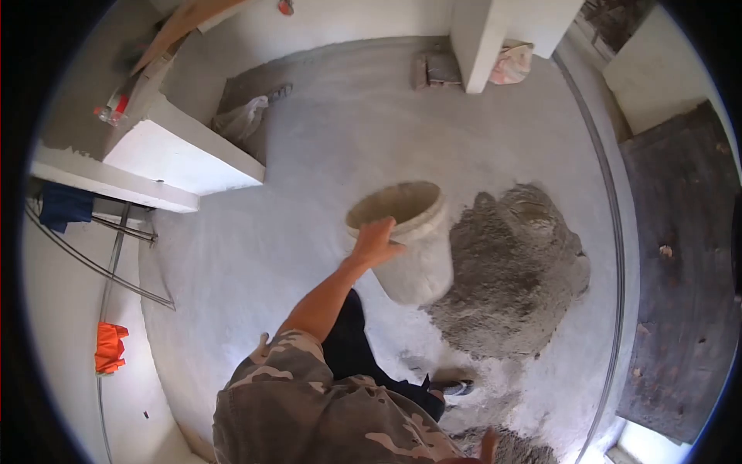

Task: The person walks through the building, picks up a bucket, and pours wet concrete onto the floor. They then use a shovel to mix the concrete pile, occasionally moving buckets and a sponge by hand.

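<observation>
My left hand (376,241) grips the rim of a pale, cement-stained bucket (417,267). The bucket is tilted, its mouth facing up and away from me; the part of the inside that shows looks bare. A broad heap of grey mortar (506,278) lies on the floor just right of the bucket, with a wet hollow near its top. At the bottom edge, my right hand (488,446) shows only in part, near a second patch of grey material (522,448); its fingers are too unclear to read.
A dark board (680,271) stands on the right beside a long conduit (610,193) along the floor. White low walls (182,151) rise on the left, near an orange cloth (110,348). Bricks (443,69) and a pinkish bag (512,63) lie at the far side by a pillar.
</observation>
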A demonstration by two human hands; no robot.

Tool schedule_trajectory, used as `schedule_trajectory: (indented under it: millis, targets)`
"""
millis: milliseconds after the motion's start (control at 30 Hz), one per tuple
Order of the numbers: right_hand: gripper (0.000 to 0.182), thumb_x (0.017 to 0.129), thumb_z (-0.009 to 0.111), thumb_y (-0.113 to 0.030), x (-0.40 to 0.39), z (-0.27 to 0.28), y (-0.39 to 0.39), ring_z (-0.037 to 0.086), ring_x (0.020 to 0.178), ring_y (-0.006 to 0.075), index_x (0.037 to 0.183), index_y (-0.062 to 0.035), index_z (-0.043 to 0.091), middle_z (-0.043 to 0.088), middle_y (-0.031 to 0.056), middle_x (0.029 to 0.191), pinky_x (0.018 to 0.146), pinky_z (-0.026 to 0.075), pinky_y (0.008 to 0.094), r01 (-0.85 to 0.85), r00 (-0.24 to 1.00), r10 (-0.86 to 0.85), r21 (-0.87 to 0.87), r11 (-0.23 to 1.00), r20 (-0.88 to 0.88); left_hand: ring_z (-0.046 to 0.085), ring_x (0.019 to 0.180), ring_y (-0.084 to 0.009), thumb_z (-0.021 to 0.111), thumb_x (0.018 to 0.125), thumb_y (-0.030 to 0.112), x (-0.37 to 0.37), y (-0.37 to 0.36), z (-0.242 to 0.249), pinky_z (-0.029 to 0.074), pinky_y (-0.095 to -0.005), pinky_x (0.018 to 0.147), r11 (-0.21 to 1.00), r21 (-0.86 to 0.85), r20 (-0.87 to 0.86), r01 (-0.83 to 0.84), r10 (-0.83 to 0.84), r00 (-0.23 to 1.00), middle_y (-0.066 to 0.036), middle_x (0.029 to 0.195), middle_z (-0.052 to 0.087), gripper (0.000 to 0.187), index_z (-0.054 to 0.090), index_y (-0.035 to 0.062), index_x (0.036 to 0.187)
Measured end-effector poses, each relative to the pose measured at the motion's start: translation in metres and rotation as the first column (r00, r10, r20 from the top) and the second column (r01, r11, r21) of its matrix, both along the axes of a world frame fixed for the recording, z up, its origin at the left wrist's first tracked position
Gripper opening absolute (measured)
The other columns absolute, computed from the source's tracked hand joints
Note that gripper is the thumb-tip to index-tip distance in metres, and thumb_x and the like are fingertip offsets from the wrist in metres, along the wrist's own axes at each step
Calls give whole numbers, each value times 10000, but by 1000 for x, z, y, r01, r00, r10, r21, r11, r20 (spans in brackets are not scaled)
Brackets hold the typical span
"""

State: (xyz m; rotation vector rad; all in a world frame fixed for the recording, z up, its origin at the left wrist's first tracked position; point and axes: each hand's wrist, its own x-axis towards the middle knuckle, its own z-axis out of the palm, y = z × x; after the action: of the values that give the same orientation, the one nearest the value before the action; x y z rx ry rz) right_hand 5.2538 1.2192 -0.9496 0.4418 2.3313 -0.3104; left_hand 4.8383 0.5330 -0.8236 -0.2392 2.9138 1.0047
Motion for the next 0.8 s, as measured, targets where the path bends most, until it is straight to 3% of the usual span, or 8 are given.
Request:
schedule_trajectory:
  millis: [67, 167, 267, 300, 400, 533, 733, 800]
  targets:
    - [508, 958, 464, -412, 23, 38, -94, 562, 1015, 281, 1306, -43, 495, 570, 152, 1176, 822, 471, 414, 178, 962, -149, -111, 978, 229, 598, 916, -358, 836, 618, 270, 2, -93, -42, 416, -498, 755, 983, -163, -81, -80, 68, 994, -123, 920, 635, 470, 563, 86, 953]
    - [467, 948, 481, -418, 18, 75, -198, 584, 874, 255, 1248, -64, 531, 597, 130, 1069, 705, 492, 391, 519, 828, -411, -244, 819, 382, 577, 992, -334, 828, 643, 272, -12, -231, -124, 396, -503, 800, 892, -416, -35, -177, 179, 983, -116, 981, 621, 491, 576, 113, 1033]
    - [428, 938, 497, -424, 23, 127, -236, 607, 734, 230, 1190, -85, 567, 624, 107, 962, 587, 512, 369, 932, 363, -767, -206, 298, 529, 549, 1065, -339, 820, 674, 248, -11, -339, -188, 383, -516, 896, 831, -506, -156, -232, 177, 972, -134, 1098, 598, 594, 543, 80, 1172]
    - [416, 935, 503, -426, 20, 140, -245, 615, 687, 222, 1171, -92, 579, 633, 99, 926, 548, 518, 361, 963, 264, -818, -192, 191, 511, 541, 1097, -329, 820, 682, 257, -19, -355, -185, 382, -522, 914, 820, -529, -18, -219, 247, 969, -137, 1135, 594, 616, 535, 84, 1200]
    - [393, 942, 519, -419, 0, 163, -298, 617, 646, 191, 1152, -95, 588, 637, 79, 851, 515, 516, 322, 927, 351, -894, -236, 291, 279, 526, 1190, -300, 793, 736, 252, -19, -400, -217, 373, -526, 958, 805, -585, 268, -98, 306, 913, -129, 1259, 574, 647, 494, 93, 1288]
    - [415, 933, 522, -427, -4, 172, -342, 599, 631, 166, 1185, -101, 567, 627, 75, 874, 504, 492, 299, 935, 353, -919, -18, 355, 174, 630, 998, -366, 743, 778, 266, 20, -418, -261, 490, -503, 834, 849, -523, 496, 80, 227, 838, -166, 1082, 651, 561, 490, 40, 1224]
    - [484, 937, 524, -451, 121, 196, -415, 608, 682, 175, 1188, -38, 562, 612, 92, 866, 533, 499, 297, 984, 179, -972, -25, 177, 152, 618, 991, -396, 703, 808, 251, 73, -359, -240, 486, -496, 862, 788, -521, 607, 328, 72, 791, -206, 1040, 635, 453, 509, 65, 1172]
    - [492, 939, 523, -450, 187, 200, -439, 613, 707, 189, 1202, -36, 556, 621, 113, 902, 548, 507, 303, 998, 54, -984, -22, 51, 170, 595, 1028, -407, 679, 823, 252, 90, -341, -228, 483, -490, 873, 789, -562, 475, 247, 64, 878, -210, 1050, 621, 465, 498, 50, 1201]
